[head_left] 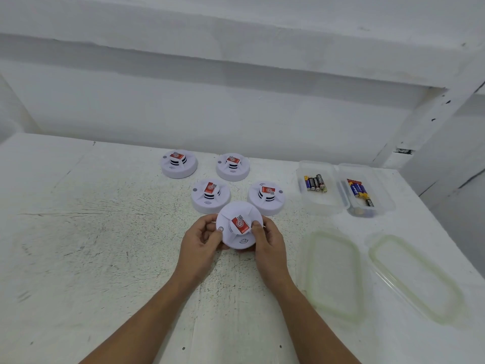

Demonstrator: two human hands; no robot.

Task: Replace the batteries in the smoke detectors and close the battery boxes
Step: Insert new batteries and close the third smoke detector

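1. Both hands, left hand (202,239) and right hand (265,239), grip the nearest smoke detector (239,225) by its rim, lifted near the table's (105,232) middle.
2. Step: opening it; next likely calls for turning it over to reach the battery cover.

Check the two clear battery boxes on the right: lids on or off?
Off. The left box and right box stand uncovered, batteries showing inside; the left lid and right lid lie flat on the table nearby.

Both the left hand (203,241) and right hand (267,243) grip a round white plastic smoke detector (237,227) with a red label above the white desk (91,232).
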